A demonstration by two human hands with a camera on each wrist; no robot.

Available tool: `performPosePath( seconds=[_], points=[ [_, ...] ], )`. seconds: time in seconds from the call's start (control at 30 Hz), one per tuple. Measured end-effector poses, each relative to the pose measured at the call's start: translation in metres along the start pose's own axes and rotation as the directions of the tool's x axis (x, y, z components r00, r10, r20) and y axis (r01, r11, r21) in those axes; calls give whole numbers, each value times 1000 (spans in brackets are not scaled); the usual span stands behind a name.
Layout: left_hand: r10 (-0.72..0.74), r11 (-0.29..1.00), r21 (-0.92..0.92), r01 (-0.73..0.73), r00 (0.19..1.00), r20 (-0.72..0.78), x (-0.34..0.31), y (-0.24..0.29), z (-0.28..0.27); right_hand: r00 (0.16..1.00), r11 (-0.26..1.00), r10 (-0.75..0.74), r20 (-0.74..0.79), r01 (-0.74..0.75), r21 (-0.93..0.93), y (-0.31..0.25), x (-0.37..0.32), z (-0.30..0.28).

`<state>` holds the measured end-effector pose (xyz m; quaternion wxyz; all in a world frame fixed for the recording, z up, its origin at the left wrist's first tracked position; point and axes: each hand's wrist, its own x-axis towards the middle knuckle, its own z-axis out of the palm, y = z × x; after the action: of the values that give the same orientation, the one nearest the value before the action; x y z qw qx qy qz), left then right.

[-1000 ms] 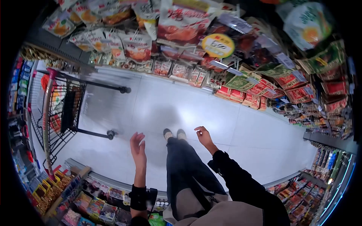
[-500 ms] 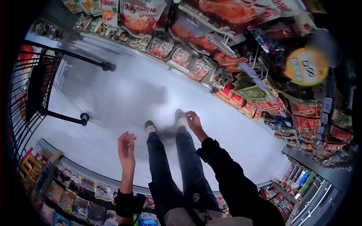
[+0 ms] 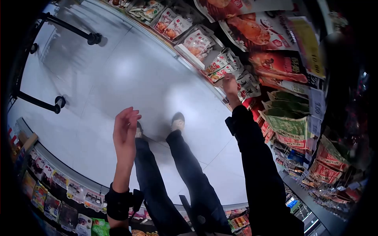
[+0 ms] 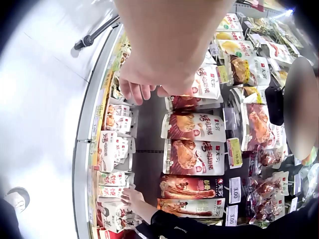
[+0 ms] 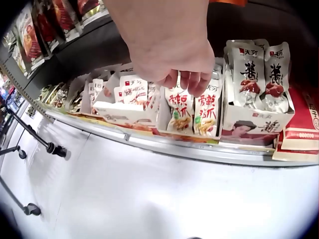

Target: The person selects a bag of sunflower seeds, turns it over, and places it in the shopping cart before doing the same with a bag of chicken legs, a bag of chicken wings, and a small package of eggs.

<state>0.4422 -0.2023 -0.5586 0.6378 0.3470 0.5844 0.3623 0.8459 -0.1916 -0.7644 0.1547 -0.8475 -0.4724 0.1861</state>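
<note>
Right hand (image 3: 230, 86), head view: at the red-lettered sachets (image 3: 219, 63).
Left hand (image 3: 125, 122), head view: well apart from the red-lettered sachets, fingers loosely bent, empty.
Roast-chicken pouches (image 4: 194, 157), left wrist view: near the red-lettered sachets.
Box (image 5: 162, 124), right wrist view: holds the red-lettered sachets, under the right hand's curled fingers; cannot tell whether these grip.

Left-wrist view: paired white price tags (image 4: 235, 190), between four and five o'clock, each printed "3.00". Head view: yellow price tag (image 3: 309, 48), two o'clock, "10.90". Right-wrist view: grey pouches (image 5: 248, 75), two o'clock, brand "无穷", large black "酱"; white pouches (image 5: 205, 110), three o'clock, large red "爪". Smaller print: illegible.
</note>
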Motion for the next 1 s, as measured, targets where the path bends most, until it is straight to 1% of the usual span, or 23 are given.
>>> performPosePath(
  seconds=[0.03,0.13,0.17,0.27,0.3,0.4,0.43,0.53,0.63,0.73,0.8,0.87,0.93,0.97,1.0],
  points=[
    [-3,1000,-5,3,1000,3,4,-9,6,999,999,34,-15,-34,6,4,12,1],
    [-14,1000,-22,15,999,35,15,-36,21,992,993,-113,-57,114,9,18,41,5],
    [-18,999,-26,19,999,44,16,-45,25,990,992,-127,-66,128,14,21,49,10],
    [-56,996,-68,59,997,49,18,-64,36,982,984,-174,-78,170,-47,24,66,20],
    [-66,997,-46,69,996,61,19,-70,38,991,991,-131,-27,130,-29,23,70,21],
    [-89,995,-32,91,994,67,18,-83,43,999,990,-24,38,29,-137,17,75,25],
    [-93,995,-18,95,993,73,16,-85,44,999,987,-26,40,32,-155,16,74,24],
    [-94,996,6,94,992,79,13,-87,44,994,993,103,41,-101,-63,15,68,26],
    [-97,995,3,97,993,70,8,-80,43,979,986,117,-167,-93,141,28,66,28],
    [-101,995,1,101,992,80,2,-65,41,929,907,238,-282,-108,408,-5,33,2],
    [-82,997,12,81,992,98,-3,-55,40,948,870,122,-295,41,492,-24,-2,-18],
    [-53,999,-6,53,995,90,-8,-41,41,959,760,130,-251,66,647,-55,-40,-38],
    [-23,1000,11,22,995,96,-14,-26,39,978,745,121,-170,24,666,-90,-77,-60],
    [-16,999,34,13,995,94,-17,-14,38,972,695,180,-150,-18,719,-119,-95,-70],
    [1,999,52,-5,996,90,-20,-7,36,987,606,146,-73,-31,795,-135,-112,-77]
  ],
)
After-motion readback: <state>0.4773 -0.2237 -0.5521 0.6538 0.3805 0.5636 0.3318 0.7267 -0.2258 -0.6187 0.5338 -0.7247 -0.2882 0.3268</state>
